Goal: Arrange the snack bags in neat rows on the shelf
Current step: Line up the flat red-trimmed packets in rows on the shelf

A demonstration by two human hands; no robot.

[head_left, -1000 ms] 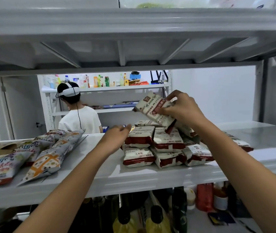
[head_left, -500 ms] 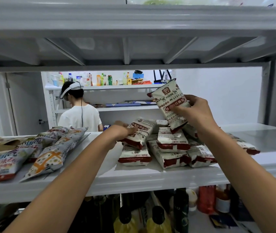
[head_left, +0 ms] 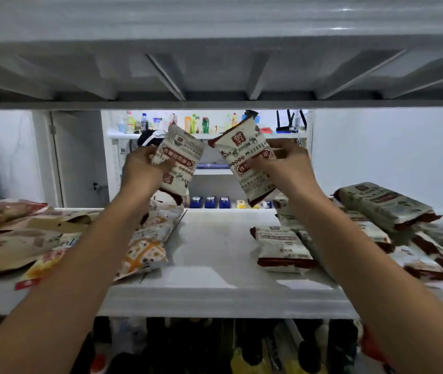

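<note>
Left hand point(head_left: 140, 171) and right hand point(head_left: 282, 168) hold bags point(head_left: 179, 157); one half-hides someone point(head_left: 150, 138).

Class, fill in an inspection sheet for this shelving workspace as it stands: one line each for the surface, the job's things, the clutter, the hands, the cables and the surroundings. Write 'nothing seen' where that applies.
Surface: white shelf, with bags at both sides.
Job's things: two white-and-red bags held in the air, left bag and right bag; more of the same lie in a loose pile on the right; colourful bags overlap on the left.
Clutter: bottles on the level below.
Hands: left hand grips the left bag; right hand grips the right bag.
Cables: nothing seen.
Surroundings: far shelf with drink bottles; blue boxes; wall.
</note>
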